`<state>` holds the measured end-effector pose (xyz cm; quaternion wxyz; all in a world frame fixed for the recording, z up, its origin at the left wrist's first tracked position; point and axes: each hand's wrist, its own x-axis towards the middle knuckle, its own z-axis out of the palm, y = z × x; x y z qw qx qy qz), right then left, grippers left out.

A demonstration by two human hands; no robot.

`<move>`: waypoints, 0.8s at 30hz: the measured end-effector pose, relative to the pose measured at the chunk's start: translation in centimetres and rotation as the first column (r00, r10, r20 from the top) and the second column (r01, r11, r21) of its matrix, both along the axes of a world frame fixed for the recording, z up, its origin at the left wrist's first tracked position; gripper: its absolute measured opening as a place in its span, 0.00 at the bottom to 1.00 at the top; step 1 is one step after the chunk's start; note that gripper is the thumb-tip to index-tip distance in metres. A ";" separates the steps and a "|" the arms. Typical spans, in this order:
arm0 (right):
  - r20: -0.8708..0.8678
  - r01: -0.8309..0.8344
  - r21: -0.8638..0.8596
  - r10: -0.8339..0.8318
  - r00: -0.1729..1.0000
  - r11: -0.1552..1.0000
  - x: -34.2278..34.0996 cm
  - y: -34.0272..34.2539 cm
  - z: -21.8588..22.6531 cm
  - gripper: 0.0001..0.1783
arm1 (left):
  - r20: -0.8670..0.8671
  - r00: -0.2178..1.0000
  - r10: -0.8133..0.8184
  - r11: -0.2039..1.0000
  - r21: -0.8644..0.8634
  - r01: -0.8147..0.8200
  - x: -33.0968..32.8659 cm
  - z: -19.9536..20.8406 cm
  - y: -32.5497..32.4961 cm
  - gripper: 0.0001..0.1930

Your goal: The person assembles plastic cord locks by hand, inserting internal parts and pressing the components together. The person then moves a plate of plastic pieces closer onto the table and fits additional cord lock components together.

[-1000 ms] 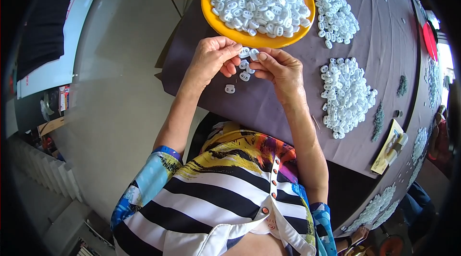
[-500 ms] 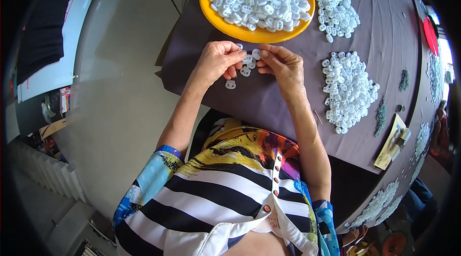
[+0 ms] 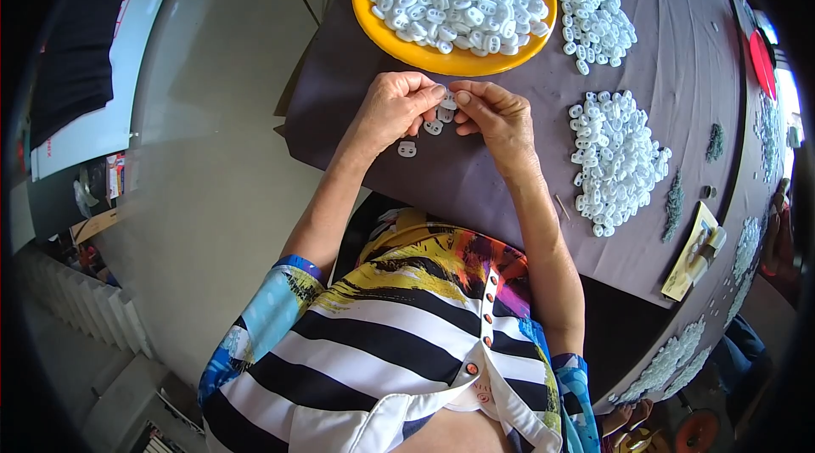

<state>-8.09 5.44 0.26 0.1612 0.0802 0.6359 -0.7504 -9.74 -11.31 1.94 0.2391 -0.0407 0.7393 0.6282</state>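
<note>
My left hand [image 3: 395, 109] and my right hand [image 3: 497, 113] meet over the near edge of the table, fingertips almost touching. Between the pinching fingers sits a small white plastic cord lock [image 3: 449, 101] with two holes; the fingers cover part of it. Just below the fingertips are other loose cord locks [image 3: 434, 126], partly hidden by my hands. One more cord lock [image 3: 407, 149] lies by itself under my left hand. Beyond my hands stands a yellow plate [image 3: 390, 47] heaped with the same white pieces.
To the right are two piles of cord locks, a far one [image 3: 597, 20] and a nearer one [image 3: 615, 160]. A thin stick [image 3: 562, 208], dark green bundles [image 3: 673, 208] and a yellow card [image 3: 683, 270] lie around the nearer pile. Grey-brown cloth [image 3: 509, 190] covers the table.
My left hand has moved slightly right and my right hand slightly left, closing the gap between their fingertips around the cord lock. The piles and plate are unchanged.
</note>
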 end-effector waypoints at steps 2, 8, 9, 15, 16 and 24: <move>-0.010 -0.006 0.005 0.006 1.000 1.000 0.0 0.0 0.0 0.12 | 0.009 1.000 0.014 1.000 0.019 -0.014 0.0 0.0 0.0 0.10; -0.099 -0.057 0.090 0.066 0.993 0.994 0.6 -0.2 -0.3 0.16 | 0.017 1.000 0.018 0.999 0.029 -0.019 -0.1 -0.1 0.1 0.09; -0.116 -0.036 0.103 0.048 0.992 0.994 0.7 -0.4 -0.5 0.16 | 0.030 0.999 0.020 0.999 0.033 -0.021 -0.1 -0.1 0.1 0.09; -0.277 -0.010 0.286 0.093 0.956 0.958 0.9 -0.5 -0.7 0.18 | 0.032 0.999 0.024 0.999 0.046 -0.026 0.0 -0.3 0.1 0.10; -0.288 0.002 0.303 0.090 0.953 0.953 0.9 -0.6 -0.6 0.18 | 0.037 0.999 0.026 0.999 0.045 -0.028 0.0 -0.4 0.1 0.10; -0.322 0.056 0.299 0.045 0.946 0.953 1.1 -0.7 -1.3 0.17 | -0.012 1.000 0.002 0.999 0.034 -0.001 0.0 -0.5 0.1 0.10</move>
